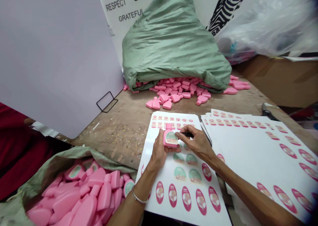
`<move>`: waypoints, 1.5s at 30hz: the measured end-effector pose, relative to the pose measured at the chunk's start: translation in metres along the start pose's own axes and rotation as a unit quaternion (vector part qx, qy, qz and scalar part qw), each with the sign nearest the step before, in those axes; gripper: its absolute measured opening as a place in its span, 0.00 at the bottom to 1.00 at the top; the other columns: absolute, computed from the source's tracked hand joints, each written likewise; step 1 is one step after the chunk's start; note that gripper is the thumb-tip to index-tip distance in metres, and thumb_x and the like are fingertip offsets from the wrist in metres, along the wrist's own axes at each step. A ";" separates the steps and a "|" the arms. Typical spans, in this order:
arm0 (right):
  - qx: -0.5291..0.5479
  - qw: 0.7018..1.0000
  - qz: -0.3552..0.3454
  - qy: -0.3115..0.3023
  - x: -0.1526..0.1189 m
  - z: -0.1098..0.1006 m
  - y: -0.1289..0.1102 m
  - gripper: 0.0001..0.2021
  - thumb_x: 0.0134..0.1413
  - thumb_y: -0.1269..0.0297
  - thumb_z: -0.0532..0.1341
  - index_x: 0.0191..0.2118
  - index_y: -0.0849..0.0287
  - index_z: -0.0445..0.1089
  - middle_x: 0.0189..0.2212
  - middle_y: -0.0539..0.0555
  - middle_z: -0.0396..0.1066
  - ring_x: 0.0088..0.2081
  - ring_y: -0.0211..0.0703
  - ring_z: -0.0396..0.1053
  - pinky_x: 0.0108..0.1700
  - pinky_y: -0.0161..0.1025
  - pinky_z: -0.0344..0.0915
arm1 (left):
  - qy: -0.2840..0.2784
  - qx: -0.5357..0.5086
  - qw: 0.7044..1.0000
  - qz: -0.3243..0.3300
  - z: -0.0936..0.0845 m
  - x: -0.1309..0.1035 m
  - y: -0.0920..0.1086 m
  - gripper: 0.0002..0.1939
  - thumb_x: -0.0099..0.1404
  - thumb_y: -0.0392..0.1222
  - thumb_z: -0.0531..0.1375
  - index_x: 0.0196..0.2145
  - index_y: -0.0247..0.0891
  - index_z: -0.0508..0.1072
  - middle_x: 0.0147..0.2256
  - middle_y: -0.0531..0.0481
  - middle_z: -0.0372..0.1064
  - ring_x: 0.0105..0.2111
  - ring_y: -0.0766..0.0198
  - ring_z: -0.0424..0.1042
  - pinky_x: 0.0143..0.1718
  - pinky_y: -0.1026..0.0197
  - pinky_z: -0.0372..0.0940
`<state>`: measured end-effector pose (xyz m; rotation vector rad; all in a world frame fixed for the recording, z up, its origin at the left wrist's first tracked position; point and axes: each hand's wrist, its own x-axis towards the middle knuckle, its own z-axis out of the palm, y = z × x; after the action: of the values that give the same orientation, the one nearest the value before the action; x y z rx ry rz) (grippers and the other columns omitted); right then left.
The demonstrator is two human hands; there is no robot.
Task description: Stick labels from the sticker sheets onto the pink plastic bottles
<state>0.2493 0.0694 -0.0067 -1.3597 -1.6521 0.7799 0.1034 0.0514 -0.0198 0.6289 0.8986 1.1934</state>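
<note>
My left hand is closed around a small pink bottle, held tilted above a white sheet of stickers. On the bottle's front is a green and cream label. My right hand grips a slim black tool, whose kind I cannot make out, and its thumb and fingertips are at the label's right edge. The sheet beneath carries pink oval stickers and green arched stickers.
A sack of pink bottles stands at the lower left, a few of them labelled. At the back, more bottles spill from under a green sack. Further sticker sheets lie right; a black wire stand leans left.
</note>
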 end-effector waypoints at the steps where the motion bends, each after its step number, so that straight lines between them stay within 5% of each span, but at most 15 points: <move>1: -0.009 1.000 -0.003 0.002 0.000 0.000 -0.001 0.15 0.50 0.49 0.60 0.27 0.57 0.64 0.23 0.50 0.66 0.26 0.38 0.61 0.29 0.36 0.62 | -0.004 0.004 1.000 0.000 0.000 -0.001 0.000 0.27 0.61 0.62 0.52 0.37 0.31 0.71 0.32 0.41 0.74 0.27 0.57 0.75 0.27 0.56 0.72; 13: -0.083 0.995 -0.037 0.029 -0.002 0.001 0.001 0.13 0.52 0.52 0.60 0.28 0.56 0.62 0.25 0.50 0.67 0.27 0.39 0.63 0.31 0.37 0.62 | -0.025 0.007 1.000 -0.008 0.003 -0.005 0.006 0.27 0.61 0.61 0.53 0.39 0.31 0.70 0.32 0.43 0.72 0.29 0.59 0.74 0.30 0.56 0.72; 19: -0.077 0.995 -0.032 0.047 -0.003 0.001 0.002 0.12 0.51 0.53 0.60 0.28 0.56 0.63 0.24 0.50 0.67 0.27 0.39 0.64 0.32 0.38 0.62 | -0.076 0.045 0.996 0.003 0.001 -0.007 0.006 0.25 0.51 0.42 0.68 0.44 0.36 0.64 0.34 0.50 0.67 0.30 0.65 0.71 0.33 0.55 0.72; 31: -0.071 0.996 -0.026 0.045 -0.007 -0.006 -0.006 0.12 0.51 0.53 0.61 0.29 0.56 0.63 0.25 0.50 0.68 0.28 0.39 0.65 0.33 0.38 0.62 | -0.105 0.062 0.993 0.003 0.004 -0.013 0.010 0.29 0.50 0.36 0.68 0.47 0.37 0.61 0.36 0.51 0.66 0.33 0.65 0.70 0.34 0.56 0.72; 45: -0.155 0.981 -0.076 0.082 -0.012 -0.019 -0.009 0.14 0.50 0.51 0.61 0.29 0.56 0.63 0.25 0.51 0.67 0.28 0.41 0.65 0.35 0.40 0.63 | -0.151 0.037 0.988 0.020 0.006 -0.022 0.015 0.19 0.57 0.37 0.62 0.45 0.37 0.62 0.36 0.50 0.65 0.33 0.65 0.69 0.33 0.57 0.72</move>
<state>0.2630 0.0554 0.0070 -1.4460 -1.7712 0.3194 0.0990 0.0349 0.0009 0.8654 0.6772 1.0677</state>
